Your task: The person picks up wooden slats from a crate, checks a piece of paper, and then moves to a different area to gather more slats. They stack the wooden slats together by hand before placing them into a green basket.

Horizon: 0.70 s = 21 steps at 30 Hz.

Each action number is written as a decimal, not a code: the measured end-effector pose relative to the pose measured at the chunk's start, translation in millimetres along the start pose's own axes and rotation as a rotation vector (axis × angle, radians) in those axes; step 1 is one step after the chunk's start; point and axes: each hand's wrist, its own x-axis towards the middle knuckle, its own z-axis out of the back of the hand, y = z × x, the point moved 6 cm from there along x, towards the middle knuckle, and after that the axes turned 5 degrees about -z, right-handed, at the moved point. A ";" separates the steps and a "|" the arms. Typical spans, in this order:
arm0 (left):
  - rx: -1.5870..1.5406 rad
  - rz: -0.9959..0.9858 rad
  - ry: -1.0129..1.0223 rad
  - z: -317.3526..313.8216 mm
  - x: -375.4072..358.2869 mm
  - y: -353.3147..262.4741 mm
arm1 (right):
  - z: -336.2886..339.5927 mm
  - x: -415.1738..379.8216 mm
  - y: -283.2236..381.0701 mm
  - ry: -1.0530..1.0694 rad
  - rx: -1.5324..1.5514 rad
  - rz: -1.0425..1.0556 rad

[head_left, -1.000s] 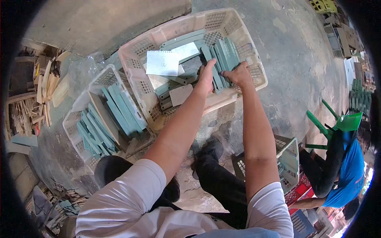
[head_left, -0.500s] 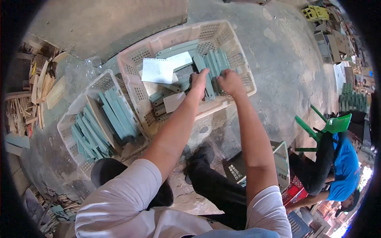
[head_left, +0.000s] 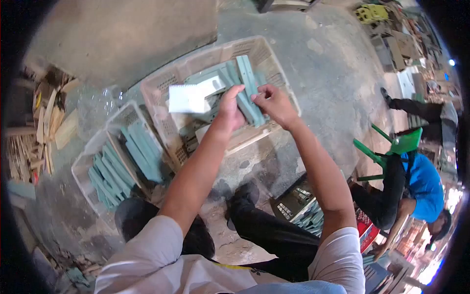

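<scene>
Over the large pale plastic crate (head_left: 155, 122), my left hand (head_left: 230, 110) is closed around a small bundle of grey-green painted wooden slats (head_left: 246, 73). My right hand (head_left: 277, 106) grips the same slats from the other side, its thumb and fingers closed on their edge. The bundle stands out above the other slats in the crate, tilted a little. A spiral notepad page (head_left: 183, 99) lies left of my left hand, with another white paper (head_left: 210, 85) beside it. The palm side of my left hand and the slats' lower ends are partly hidden.
A smaller crate (head_left: 85, 174) of similar slats stands to the left. By my right leg is a dark crate (head_left: 290, 201) with more slats. Scrap wood (head_left: 46, 117) is piled at far left. A person in a blue shirt (head_left: 423, 183) bends near a green chair (head_left: 406, 142).
Both hands have lifted several slats up out of the crate and brought them together. My right hand has shifted left. More of the crate by my leg shows, and another person's leg appears at right.
</scene>
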 end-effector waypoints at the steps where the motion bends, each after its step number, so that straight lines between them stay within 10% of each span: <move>1: 0.065 0.000 0.017 -7.6 0.7 -5.1 | 2.5 -3.4 6.4 -0.028 -0.028 0.059; 12: 0.406 -0.199 0.193 -109.7 -112.1 -51.9 | 15.0 -117.5 98.0 -0.143 -0.139 0.212; 21: 0.319 0.087 0.059 -76.9 -186.8 -58.5 | -26.4 -174.9 122.5 0.227 -0.023 0.097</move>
